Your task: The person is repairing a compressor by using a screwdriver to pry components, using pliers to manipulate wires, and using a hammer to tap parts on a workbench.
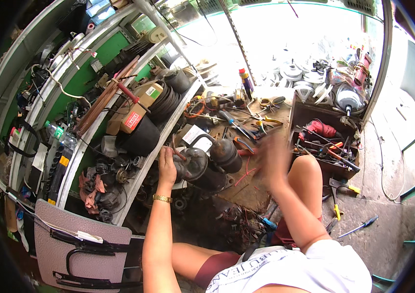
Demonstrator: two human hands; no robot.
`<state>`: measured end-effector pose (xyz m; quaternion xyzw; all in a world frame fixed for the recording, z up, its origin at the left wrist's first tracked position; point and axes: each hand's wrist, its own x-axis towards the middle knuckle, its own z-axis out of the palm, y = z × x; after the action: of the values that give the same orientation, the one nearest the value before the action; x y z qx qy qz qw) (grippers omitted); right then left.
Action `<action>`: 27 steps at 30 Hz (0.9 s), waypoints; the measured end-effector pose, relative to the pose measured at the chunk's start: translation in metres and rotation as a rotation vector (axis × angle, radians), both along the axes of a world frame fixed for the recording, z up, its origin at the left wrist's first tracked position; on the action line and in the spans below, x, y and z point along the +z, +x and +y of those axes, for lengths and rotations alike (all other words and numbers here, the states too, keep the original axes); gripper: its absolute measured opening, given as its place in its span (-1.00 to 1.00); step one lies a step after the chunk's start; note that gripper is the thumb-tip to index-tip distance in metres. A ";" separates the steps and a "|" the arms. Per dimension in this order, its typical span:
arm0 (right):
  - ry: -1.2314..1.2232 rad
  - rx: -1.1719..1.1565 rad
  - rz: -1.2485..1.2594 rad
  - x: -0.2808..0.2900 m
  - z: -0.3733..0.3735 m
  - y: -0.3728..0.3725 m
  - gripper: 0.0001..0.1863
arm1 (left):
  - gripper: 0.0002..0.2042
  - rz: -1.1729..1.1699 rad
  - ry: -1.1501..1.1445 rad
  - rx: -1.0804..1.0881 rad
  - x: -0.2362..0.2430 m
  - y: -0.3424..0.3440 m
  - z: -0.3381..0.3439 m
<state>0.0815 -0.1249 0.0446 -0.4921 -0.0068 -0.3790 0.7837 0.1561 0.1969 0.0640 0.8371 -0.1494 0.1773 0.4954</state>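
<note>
A black compressor (206, 163) with copper pipes lies on its side on the dirty floor in front of me. My left hand (167, 165), with a gold bracelet on the wrist, rests on its left end and grips it. My right hand (274, 158) is raised to the right of the compressor, blurred by motion, fingers spread and holding nothing that I can see. My knee (309, 168) is just right of that hand.
Shelves (119, 132) on the left hold belts, boxes, pipes and motor parts. Screwdrivers and pliers (246, 122) lie beyond the compressor. A wooden toolbox (325, 141) stands at right, loose tools (337, 195) on the concrete. A grey chair (80, 244) stands at lower left.
</note>
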 end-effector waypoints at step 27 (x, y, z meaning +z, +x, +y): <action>0.027 -0.058 -0.166 0.042 -0.035 0.014 -0.64 | -0.67 -0.021 -0.066 0.016 -0.002 -0.004 0.006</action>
<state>0.0952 -0.1601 0.0868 -0.4483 -0.0526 -0.4411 0.7757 0.1521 0.2026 0.0623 0.8195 -0.1420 0.1947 0.5199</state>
